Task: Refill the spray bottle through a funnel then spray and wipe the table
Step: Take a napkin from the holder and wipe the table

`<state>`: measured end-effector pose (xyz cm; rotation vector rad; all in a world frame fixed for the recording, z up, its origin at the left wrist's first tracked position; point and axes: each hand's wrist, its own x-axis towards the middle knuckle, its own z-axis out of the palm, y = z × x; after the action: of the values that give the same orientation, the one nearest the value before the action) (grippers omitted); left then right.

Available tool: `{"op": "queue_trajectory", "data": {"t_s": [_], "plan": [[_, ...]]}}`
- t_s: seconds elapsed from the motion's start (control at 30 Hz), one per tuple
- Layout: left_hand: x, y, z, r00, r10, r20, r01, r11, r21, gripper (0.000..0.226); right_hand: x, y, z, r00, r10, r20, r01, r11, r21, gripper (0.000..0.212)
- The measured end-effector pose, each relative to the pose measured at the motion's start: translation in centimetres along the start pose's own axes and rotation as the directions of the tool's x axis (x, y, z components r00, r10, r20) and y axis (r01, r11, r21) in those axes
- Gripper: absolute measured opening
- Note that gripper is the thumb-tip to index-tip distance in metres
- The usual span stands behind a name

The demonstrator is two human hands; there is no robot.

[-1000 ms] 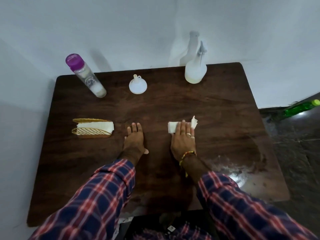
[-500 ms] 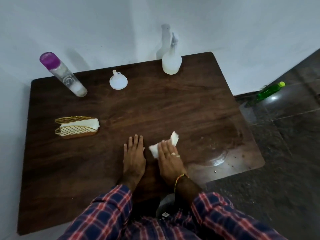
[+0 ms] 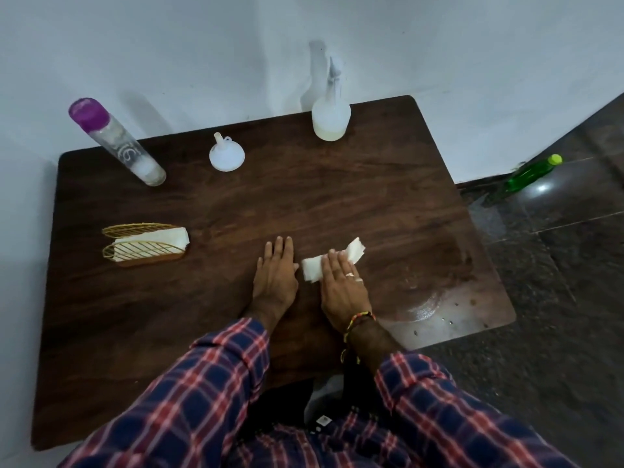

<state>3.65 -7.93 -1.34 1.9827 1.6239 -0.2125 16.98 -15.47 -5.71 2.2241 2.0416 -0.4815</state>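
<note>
From the head view, my right hand [image 3: 342, 285] lies flat a little right of the frame's centre, fingers straight, pressing a folded white paper napkin [image 3: 329, 263] onto the dark wooden table [image 3: 337, 197]; the napkin sticks out past my fingertips on both sides. My left hand [image 3: 275, 276] rests just beside it to the left, palm down, fingers straight and together, holding nothing. Both plaid sleeves [image 3: 209, 383] fill the bottom of the frame, and a beaded thread bracelet [image 3: 359, 320] sits at my right wrist. To the right of my right hand, toward the table's lower right corner, a wet patch [image 3: 435, 298] shines on the wood. The white spray bottle [image 3: 331, 111] stands upright at the top centre of the table, against the wall, with pale liquid in its base. The white funnel [image 3: 226, 155] sits upside down, spout up, to its left. Further left, in the upper left, a clear bottle with a purple cap [image 3: 116, 141] stands on the table. At the left edge, a gold wire napkin holder [image 3: 143, 246] holds white napkins. On the dark floor at the upper right, a green bottle [image 3: 531, 175] is seen
</note>
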Motion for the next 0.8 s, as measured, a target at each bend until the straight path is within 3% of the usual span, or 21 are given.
{"op": "queue_trajectory", "data": {"t_s": [0.13,0.23,0.3,0.37,0.5,0.57,0.63,0.7,0.8], "plan": [[2.1,0.1,-1.4,0.998,-0.058,0.012,0.058,0.998,-0.010,0.063,4.2,2.1,-1.9,0.981,0.195,-0.002,-0.195,0.980,0.044,0.059],[3.1,0.5,-2.0,0.991,-0.119,0.061,0.120,0.993,-0.018,0.073,5.4,1.2,-2.1,0.998,0.055,-0.007,-0.055,0.998,0.025,0.069],[3.8,0.9,-2.5,0.978,-0.155,0.143,0.152,0.988,0.030,0.087,4.3,1.0,-1.6,0.996,-0.090,0.025,0.090,0.996,-0.007,0.066],[4.3,1.3,-2.8,0.962,-0.174,0.210,0.153,0.982,0.109,0.093,3.6,2.3,-1.5,0.991,-0.134,0.023,0.135,0.990,-0.029,0.061],[5.5,1.4,-3.6,0.928,-0.215,0.304,0.183,0.975,0.128,0.095,10.2,4.1,-4.3,0.993,0.105,-0.052,-0.100,0.991,0.086,0.057],[6.3,1.4,-3.7,0.906,-0.249,0.342,0.218,0.968,0.127,0.097,15.1,3.4,-5.8,0.989,0.142,-0.033,-0.137,0.985,0.108,0.058],[6.9,1.4,-3.7,0.888,-0.272,0.371,0.238,0.962,0.133,0.099,18.0,1.8,-6.4,0.997,0.064,-0.046,-0.060,0.995,0.074,0.060],[7.1,1.3,-3.7,0.890,-0.275,0.365,0.245,0.961,0.126,0.098,17.8,-0.5,-6.1,0.993,-0.115,-0.031,0.114,0.993,-0.011,0.063],[6.9,1.3,-3.5,0.910,-0.271,0.315,0.257,0.963,0.087,0.093,13.3,-1.5,-5.3,0.938,-0.329,0.107,0.332,0.943,-0.016,0.062]]}}
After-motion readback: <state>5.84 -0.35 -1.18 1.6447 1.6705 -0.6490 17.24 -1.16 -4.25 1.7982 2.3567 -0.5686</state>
